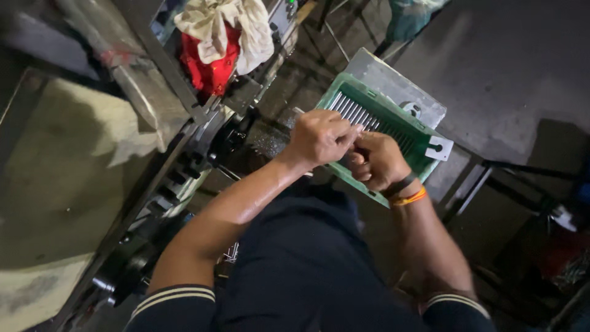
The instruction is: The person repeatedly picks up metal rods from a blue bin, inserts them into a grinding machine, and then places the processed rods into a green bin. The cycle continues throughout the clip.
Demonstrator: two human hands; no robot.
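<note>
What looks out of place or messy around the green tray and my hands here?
A crumpled white cloth lies heaped over a red part on the machine at the top, loosely dumped. The green tray of metal rods sits skewed on its grey stand, one corner overhanging. Both hands, left hand and right hand, meet over the tray.

Both bare forearms reach forward from dark sleeves with striped cuffs and meet in front of the body. The left hand (319, 138) is curled into a loose fist, knuckles up, its fingers pinched together. The right hand (376, 161) curls beside it, fingertips touching, wrist wearing bands.
</note>
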